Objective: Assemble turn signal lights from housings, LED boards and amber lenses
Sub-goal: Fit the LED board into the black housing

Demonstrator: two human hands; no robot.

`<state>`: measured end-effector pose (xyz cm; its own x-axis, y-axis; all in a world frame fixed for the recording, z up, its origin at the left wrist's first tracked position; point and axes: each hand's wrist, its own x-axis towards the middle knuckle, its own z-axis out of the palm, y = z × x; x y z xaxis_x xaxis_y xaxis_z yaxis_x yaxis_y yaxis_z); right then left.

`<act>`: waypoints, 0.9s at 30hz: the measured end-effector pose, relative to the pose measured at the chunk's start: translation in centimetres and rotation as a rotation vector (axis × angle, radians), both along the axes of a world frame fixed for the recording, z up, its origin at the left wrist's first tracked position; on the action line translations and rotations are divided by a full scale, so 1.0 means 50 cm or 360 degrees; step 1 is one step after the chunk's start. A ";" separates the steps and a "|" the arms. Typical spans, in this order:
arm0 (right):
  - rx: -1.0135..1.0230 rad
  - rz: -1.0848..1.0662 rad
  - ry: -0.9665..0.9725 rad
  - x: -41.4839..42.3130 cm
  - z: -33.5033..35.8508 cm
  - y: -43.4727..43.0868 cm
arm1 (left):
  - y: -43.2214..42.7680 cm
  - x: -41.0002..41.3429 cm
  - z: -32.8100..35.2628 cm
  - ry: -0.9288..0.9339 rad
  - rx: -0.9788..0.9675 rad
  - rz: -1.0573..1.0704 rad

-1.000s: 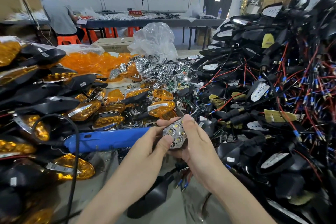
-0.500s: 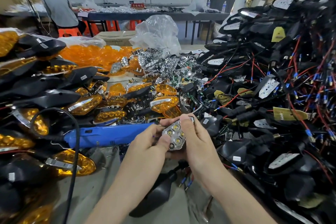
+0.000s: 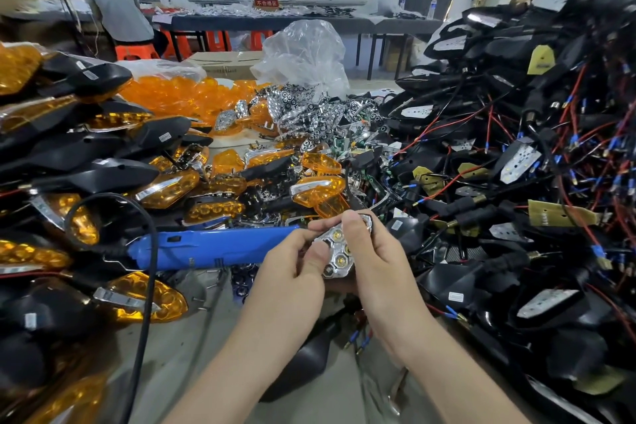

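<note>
Left hand (image 3: 296,263) and right hand (image 3: 377,260) pinch an LED board (image 3: 339,251); finished lights (image 3: 165,189) at nine o'clock, bare housings (image 3: 444,280) at three: plenty left.

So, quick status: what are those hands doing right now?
Left hand, right hand both pinch the chrome LED unit. Unit held above the bench. Blue tool lies beside the left hand.

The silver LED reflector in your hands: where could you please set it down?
Bare grey bench shows only at the near edge, between the black cable, the blue electric screwdriver and your left forearm. Amber-lensed lights crowd the left, wired black housings the right.
</note>
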<state>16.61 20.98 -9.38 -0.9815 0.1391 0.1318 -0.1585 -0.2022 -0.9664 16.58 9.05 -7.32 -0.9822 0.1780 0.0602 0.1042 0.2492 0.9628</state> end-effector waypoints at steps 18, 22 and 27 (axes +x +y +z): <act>0.0194 -0.0051 0.0103 0.009 -0.002 0.009 | -0.003 -0.008 -0.016 -0.0049 -0.0063 -0.0200; 0.0224 -0.0051 0.0092 0.004 -0.002 0.007 | -0.005 -0.003 -0.016 0.0009 -0.0049 -0.0210; 0.0254 -0.0046 0.0095 0.003 0.003 0.005 | -0.020 -0.003 -0.008 0.0028 -0.0046 -0.0320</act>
